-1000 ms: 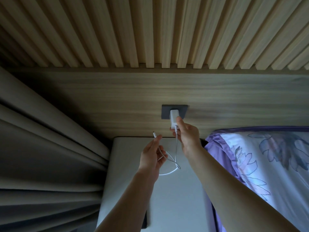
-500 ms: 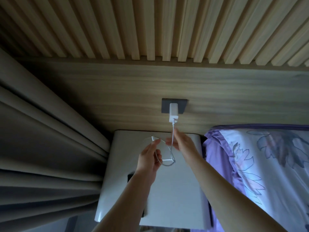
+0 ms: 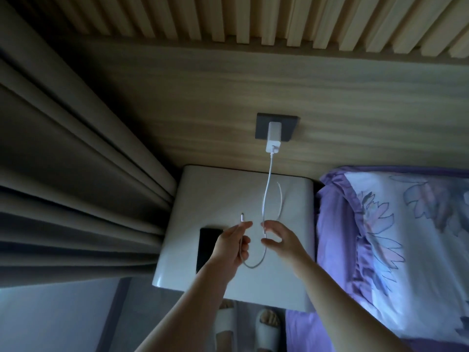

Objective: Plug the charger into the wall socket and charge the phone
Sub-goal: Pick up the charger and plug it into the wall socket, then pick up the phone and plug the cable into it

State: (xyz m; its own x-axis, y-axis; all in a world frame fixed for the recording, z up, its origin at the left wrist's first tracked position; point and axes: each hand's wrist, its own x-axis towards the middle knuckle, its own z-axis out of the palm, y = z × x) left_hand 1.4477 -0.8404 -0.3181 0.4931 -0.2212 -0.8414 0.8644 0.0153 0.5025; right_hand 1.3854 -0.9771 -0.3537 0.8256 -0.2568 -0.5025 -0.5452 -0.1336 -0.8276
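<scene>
On nightstand (image 3: 228, 199) left edge: phone (image 3: 206, 246), dark, flat. Charger (image 3: 273, 137) sits in wall socket (image 3: 261, 125). Left hand (image 3: 232, 246) pinches cable (image 3: 266, 191) tip. Right hand (image 3: 281, 241) fingers wide, holding nothing. Risk: hard tug pulls charger out; tip misses phone hole.

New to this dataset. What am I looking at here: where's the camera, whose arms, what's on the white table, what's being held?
There is no robot here. The camera sits on a person's head and looks forward and down, so the two bare arms are the wearer's own.

A white charger is plugged into the dark wall socket on the wood panel. Its white cable hangs down to the hands.

The left hand grips the cable near its free plug end, which points up. The right hand is open, fingers loosely around the hanging cable.

On the white bedside table lies a dark phone, partly hidden behind the left hand. A bed with purple flowered bedding is to the right, curtains to the left.
</scene>
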